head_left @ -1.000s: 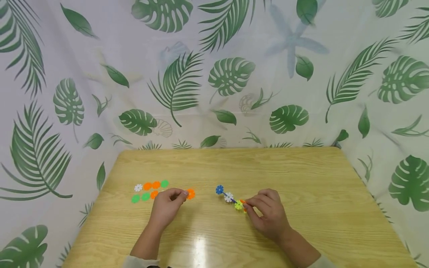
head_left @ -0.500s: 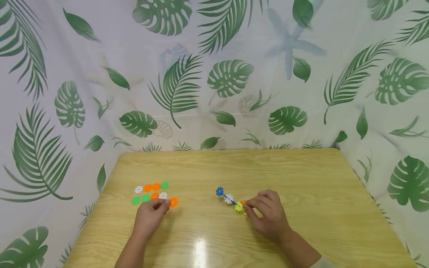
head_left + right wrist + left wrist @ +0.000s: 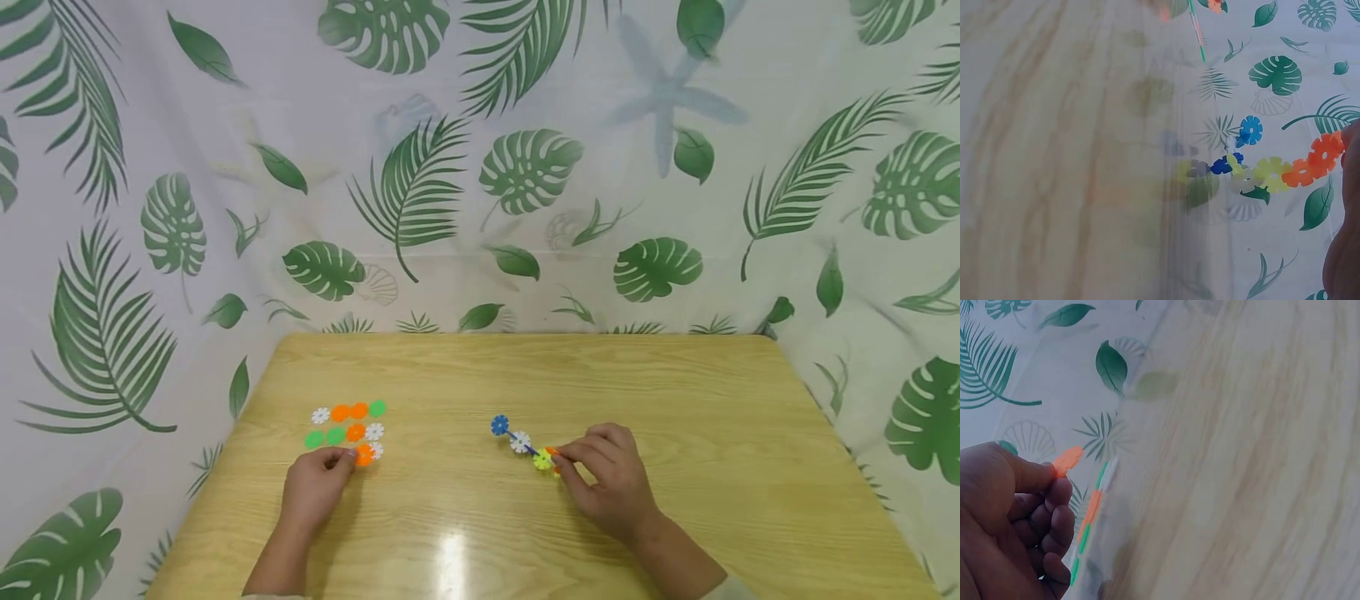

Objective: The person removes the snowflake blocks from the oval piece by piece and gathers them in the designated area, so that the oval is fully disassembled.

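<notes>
My left hand (image 3: 318, 487) pinches an orange snowflake disc (image 3: 363, 454) between thumb and fingertips, low by the front row of loose discs. In the head view this disc partly covers a white snowflake disc (image 3: 377, 451). The left wrist view shows the held orange disc nearly edge-on, above the thumb tip. On the right, my right hand (image 3: 611, 479) pinches the orange end of a chain of linked snowflake discs. A yellow disc (image 3: 542, 459), a white disc (image 3: 520, 442) and a blue disc (image 3: 499, 426) lead away from the fingers. Some links are hidden behind the fingertips.
Beyond the left hand, loose discs lie in rows, among them a green disc (image 3: 377, 408), an orange disc (image 3: 356, 432) and a white disc (image 3: 321, 415). The wooden table (image 3: 637, 375) ends at a leaf-printed cloth (image 3: 562, 275) behind and at both sides.
My left hand has moved left and toward me with the orange disc, from mid-table to the front of the loose discs. My right hand stays put with the chain.
</notes>
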`<state>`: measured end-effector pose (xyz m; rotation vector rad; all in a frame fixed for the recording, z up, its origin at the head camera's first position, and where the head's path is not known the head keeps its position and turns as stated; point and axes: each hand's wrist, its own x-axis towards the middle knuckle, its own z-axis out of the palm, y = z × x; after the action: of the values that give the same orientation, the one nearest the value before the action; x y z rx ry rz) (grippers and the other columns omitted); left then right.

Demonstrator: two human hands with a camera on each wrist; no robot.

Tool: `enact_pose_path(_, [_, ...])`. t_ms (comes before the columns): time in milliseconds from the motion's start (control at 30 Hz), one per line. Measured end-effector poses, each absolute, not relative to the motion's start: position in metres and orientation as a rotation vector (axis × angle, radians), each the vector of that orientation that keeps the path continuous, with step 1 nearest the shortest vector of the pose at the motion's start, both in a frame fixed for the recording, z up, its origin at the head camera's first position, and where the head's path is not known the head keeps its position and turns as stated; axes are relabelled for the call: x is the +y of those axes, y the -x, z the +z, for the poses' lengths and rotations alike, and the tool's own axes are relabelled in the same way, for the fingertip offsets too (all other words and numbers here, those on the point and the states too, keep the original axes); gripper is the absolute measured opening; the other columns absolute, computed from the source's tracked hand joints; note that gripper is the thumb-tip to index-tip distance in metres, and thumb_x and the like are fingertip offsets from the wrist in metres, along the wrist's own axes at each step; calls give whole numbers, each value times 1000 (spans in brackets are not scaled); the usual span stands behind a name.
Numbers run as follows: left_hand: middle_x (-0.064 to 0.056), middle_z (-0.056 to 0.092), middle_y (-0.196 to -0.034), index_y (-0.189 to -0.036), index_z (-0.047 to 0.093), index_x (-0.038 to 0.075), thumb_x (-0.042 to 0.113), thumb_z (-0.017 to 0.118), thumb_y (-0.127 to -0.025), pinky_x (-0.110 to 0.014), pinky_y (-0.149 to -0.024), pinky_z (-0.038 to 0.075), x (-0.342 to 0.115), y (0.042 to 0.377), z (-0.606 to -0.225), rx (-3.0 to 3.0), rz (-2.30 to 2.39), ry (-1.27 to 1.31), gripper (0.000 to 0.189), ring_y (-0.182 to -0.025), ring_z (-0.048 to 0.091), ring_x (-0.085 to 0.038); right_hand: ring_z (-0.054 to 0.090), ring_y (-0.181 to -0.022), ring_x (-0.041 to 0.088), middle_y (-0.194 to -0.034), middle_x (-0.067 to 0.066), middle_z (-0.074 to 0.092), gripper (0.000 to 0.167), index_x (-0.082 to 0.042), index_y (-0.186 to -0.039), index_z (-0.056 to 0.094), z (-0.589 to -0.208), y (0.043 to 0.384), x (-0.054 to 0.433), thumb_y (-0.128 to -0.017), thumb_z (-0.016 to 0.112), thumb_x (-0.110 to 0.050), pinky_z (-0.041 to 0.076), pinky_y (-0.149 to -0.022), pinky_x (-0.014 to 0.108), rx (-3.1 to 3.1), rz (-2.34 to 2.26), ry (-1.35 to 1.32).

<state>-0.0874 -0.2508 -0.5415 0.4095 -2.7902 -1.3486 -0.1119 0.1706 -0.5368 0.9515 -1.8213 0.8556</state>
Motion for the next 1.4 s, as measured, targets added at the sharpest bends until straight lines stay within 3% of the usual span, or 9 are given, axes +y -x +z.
enact_pose_path(567, [-11, 78, -102, -106, 80, 3, 33, 61, -103, -53, -84, 55, -272, 103, -553, -2944, -953, -447, 35, -95, 72, -33, 54, -76, 24, -81, 1, 75, 19, -8, -87, 78, -536, 115, 169, -99, 72, -22, 37, -81, 41, -1818, 869, -962])
enact_pose_path(1100, [-6, 77, -89, -95, 80, 7, 39, 66, -99, -43, -62, 53, -269, 110, -551, -2991, -822, -418, 34, -73, 70, -25, 55, -77, 24, -79, 1, 74, 21, -7, -84, 78, -535, 114, 170, -99, 72, -22, 38, -80, 41, -1811, 859, -955])
enact_pose_path(1400, [-7, 77, -90, -94, 79, 8, 40, 66, -99, -46, -66, 54, -270, 112, -551, -3012, -804, -432, 35, -75, 69, -25, 55, -76, 24, -78, 1, 73, 20, -7, -84, 78, -533, 114, 170, -98, 73, -21, 37, -80, 41, -1802, 857, -954])
